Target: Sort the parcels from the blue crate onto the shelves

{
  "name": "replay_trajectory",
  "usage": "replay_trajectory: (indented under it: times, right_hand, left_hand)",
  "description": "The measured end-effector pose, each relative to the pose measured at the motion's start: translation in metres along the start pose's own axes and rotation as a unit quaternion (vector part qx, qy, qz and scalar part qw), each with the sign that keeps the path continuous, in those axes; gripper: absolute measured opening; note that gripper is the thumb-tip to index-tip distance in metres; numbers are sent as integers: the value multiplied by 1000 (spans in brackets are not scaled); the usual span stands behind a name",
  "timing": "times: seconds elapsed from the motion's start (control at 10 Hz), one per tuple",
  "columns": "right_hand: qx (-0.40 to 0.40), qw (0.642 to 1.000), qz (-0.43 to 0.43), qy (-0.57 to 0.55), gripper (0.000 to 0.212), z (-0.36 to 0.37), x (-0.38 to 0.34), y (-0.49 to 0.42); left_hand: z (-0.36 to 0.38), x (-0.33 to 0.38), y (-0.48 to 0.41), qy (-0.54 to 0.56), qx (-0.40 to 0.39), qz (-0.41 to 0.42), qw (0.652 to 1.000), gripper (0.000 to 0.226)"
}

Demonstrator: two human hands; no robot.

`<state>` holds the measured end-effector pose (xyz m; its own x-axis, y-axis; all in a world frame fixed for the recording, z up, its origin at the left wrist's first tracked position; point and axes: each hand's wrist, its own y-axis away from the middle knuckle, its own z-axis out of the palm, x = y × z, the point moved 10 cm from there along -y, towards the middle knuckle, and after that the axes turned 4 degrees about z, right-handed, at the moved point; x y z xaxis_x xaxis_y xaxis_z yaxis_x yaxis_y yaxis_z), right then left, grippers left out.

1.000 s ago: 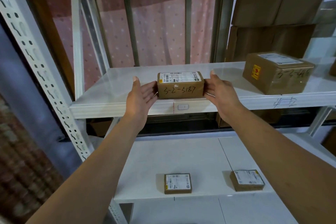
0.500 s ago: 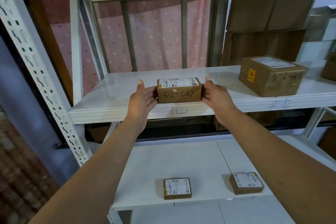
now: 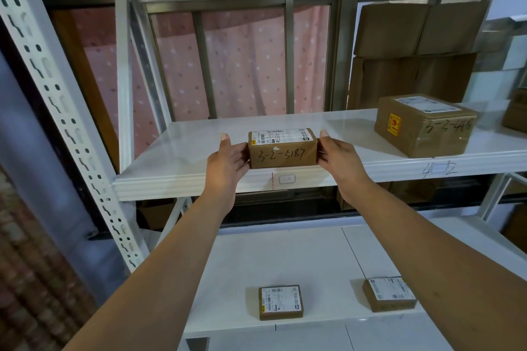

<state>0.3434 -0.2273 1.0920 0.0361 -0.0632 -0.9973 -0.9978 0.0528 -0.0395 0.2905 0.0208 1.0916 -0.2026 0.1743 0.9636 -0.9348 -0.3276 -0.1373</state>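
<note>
A small brown parcel marked "3-2-5187" with a white label on top rests at the front edge of the upper white shelf. My left hand holds its left end and my right hand holds its right end, thumbs up along the sides and fingers curled at the lower front corners. The blue crate is out of view.
A larger brown parcel stands on the same shelf to the right, with stacked cartons behind it. Two flat parcels lie on the lower shelf. A perforated white upright stands at the left.
Both hands have kept hold of the parcel and moved it slightly further onto the upper shelf. The view has tilted up a little.
</note>
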Motion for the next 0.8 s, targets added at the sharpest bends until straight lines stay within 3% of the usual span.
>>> replay_trajectory:
  times: [0.2,0.4,0.8]
  right_hand:
    - [5,1000,-9,8,35,-2,4,-4]
    - [15,998,-38,52,48,-2,7,-11]
    - [35,999,-16,10,36,-9,8,-11]
  left_hand:
    - [-2,1,0,-32,5,24,999,55]
    - [-2,0,-2,-159,14,88,983,38]
    - [-12,8,6,-133,50,98,985,33]
